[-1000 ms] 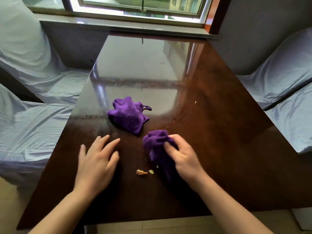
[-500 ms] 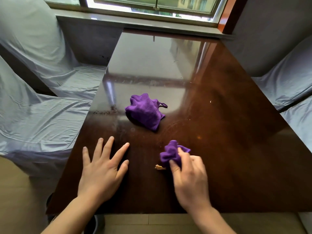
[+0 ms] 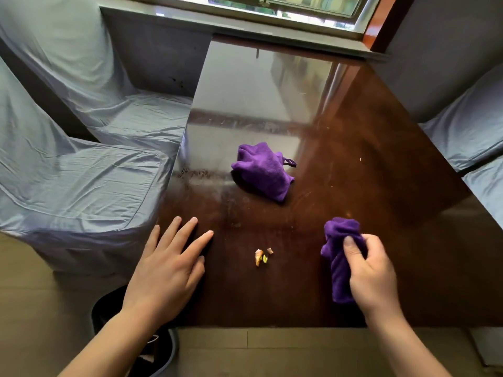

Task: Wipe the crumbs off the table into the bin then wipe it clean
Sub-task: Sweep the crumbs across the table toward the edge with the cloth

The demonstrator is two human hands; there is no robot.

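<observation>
The table (image 3: pixel 353 202) is dark glossy brown, washed pale grey where the window reflects. Both the cloth in the right hand (image 3: pixel 340 257) and the loose cloth (image 3: pixel 262 171) are vivid purple. The crumbs (image 3: pixel 261 257) are orange, pinkish and yellow-green. The chair covers (image 3: pixel 81 170) are plain pale blue-grey; the bin (image 3: pixel 152 352) is black.

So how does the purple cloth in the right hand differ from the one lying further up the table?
The held purple cloth is bunched in the right hand near the table's front edge; the loose purple cloth lies untouched mid-table. The held cloth hangs as a narrow wad; the loose cloth spreads in a wider crumpled heap. Only the loose cloth shows a hanging loop. Both look like the same purple fabric.
</observation>
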